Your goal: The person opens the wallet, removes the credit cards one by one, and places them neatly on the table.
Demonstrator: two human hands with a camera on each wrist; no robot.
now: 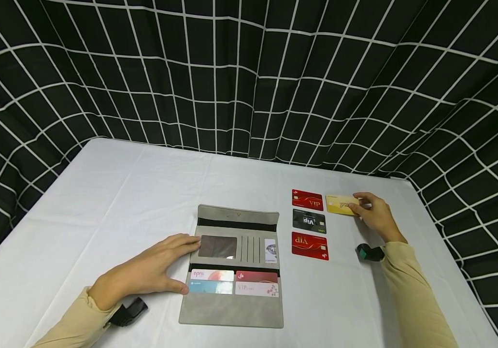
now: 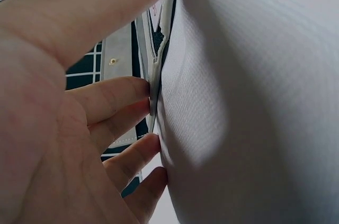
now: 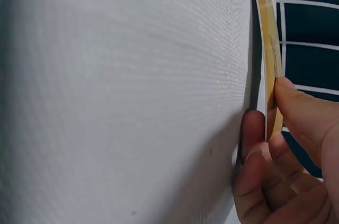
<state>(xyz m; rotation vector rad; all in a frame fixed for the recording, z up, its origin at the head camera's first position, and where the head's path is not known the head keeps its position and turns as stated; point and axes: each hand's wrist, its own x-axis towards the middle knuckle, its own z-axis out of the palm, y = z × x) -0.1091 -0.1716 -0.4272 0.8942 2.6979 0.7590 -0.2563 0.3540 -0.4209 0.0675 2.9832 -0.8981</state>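
Observation:
My right hand (image 1: 377, 217) pinches the right end of a gold card (image 1: 339, 205) between thumb and fingers. In the right wrist view the thumb lies on the face of the gold card (image 3: 268, 49), near the tabletop. A grey wallet (image 1: 231, 311) lies unfolded, with several cards in its slots, a dark clear window and a stamp-like picture at its right. My left hand (image 1: 153, 266) rests at the wallet's left edge, fingers spread. The left wrist view shows its fingertips right at the edge of the wallet (image 2: 153, 70).
Left of the gold card lie a red VIP card (image 1: 307, 200), a black VIP card (image 1: 309, 221) and another red VIP card (image 1: 310, 246) in a column. A white cloth (image 1: 144, 183) covers the table. A black gridded curtain (image 1: 231, 72) surrounds its back and sides.

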